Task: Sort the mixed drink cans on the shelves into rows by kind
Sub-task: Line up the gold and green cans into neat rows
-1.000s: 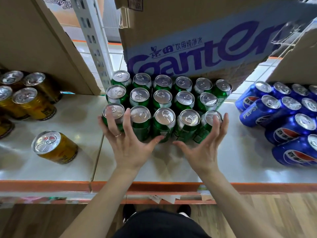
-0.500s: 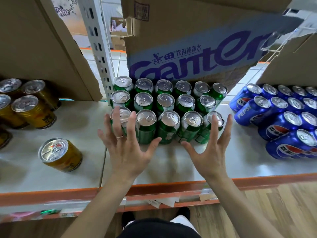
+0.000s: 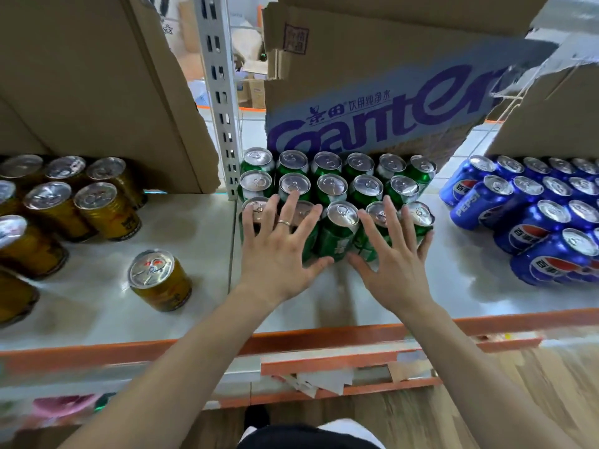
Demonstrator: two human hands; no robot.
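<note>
Green cans stand in three rows at the middle of the white shelf. My left hand, fingers spread and a ring on one, lies flat against the front row's left cans. My right hand, also spread, presses the front row's right cans. Between them one green can of the front row shows. Yellow cans are grouped at the left, with a single yellow can standing apart near the front. Blue Pepsi cans are packed in rows at the right.
A cardboard box with purple lettering hangs over the green cans' back row. Another cardboard box stands above the yellow cans. A grey perforated upright rises left of the green cans. The shelf's orange front lip runs below my wrists.
Both hands have moved forward from just in front of the green cans onto the front row, fingers still spread. The camera has tilted slightly; the cans look unmoved.
</note>
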